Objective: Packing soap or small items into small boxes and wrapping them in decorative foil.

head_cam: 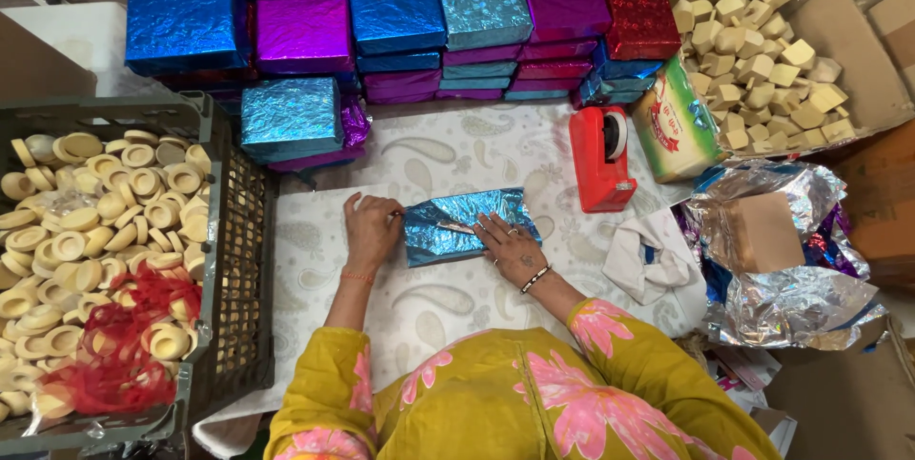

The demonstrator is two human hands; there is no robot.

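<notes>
A box wrapped in shiny blue foil (464,223) lies on the patterned cloth in front of me. My left hand (371,229) rests at its left end, fingers pressed against the foil edge. My right hand (510,246) lies flat on the box's lower right part, fingers spread and pressing the wrap down. A bracelet sits on the right wrist and a thin band on the left.
Stacks of blue, purple and red foil-wrapped boxes (400,21) line the back. A red tape dispenser (600,157) stands right of the box. A dark crate (229,260) of round cream pieces is left; a cardboard carton (839,12) of cream blocks and loose silver foil (791,279) are right.
</notes>
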